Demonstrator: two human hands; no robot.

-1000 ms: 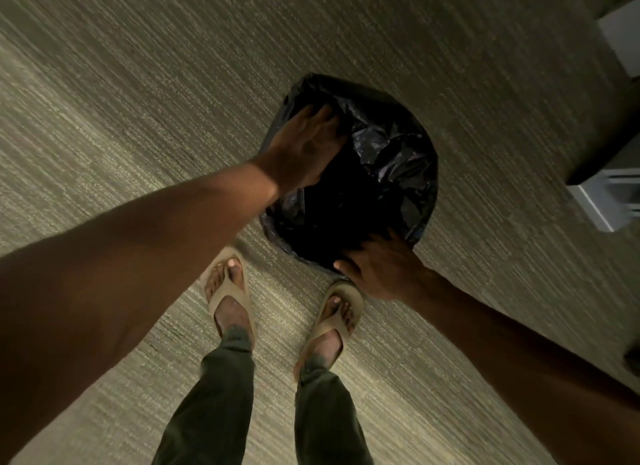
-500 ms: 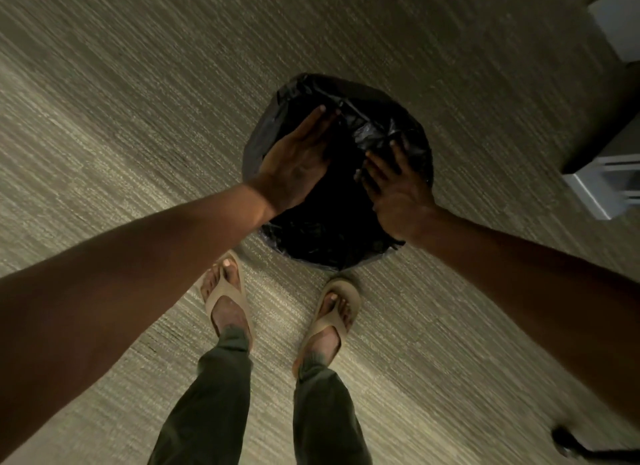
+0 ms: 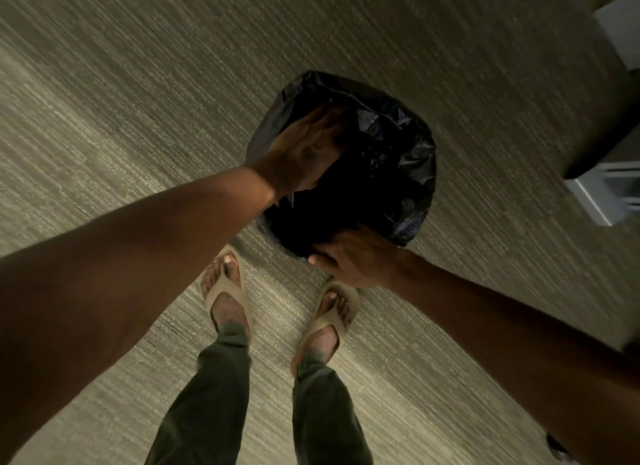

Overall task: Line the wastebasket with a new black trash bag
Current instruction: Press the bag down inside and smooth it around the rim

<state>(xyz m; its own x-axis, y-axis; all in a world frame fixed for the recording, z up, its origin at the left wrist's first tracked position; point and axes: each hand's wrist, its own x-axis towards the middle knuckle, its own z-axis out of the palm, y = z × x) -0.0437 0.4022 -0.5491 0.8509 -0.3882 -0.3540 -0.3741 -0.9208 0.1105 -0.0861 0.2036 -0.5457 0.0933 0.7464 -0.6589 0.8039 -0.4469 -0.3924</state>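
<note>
Head view: carpeted floor (image 3: pixel 121 125); left hand (image 3: pixel 304 152) flat and right hand (image 3: pixel 360 260) gripping bag (image 3: pixel 391 159).

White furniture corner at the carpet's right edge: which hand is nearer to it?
Right. The right hand grips the near rim of the crinkled black plastic trash bag. The left hand lies on the bag's far-left side, farther from the white furniture corner.

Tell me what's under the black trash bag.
The black trash bag is draped over a round shape, presumably the wastebasket, but plastic hides it completely. The left hand lies flat on top; the right hand is at its near edge. Carpet surrounds it.
</note>
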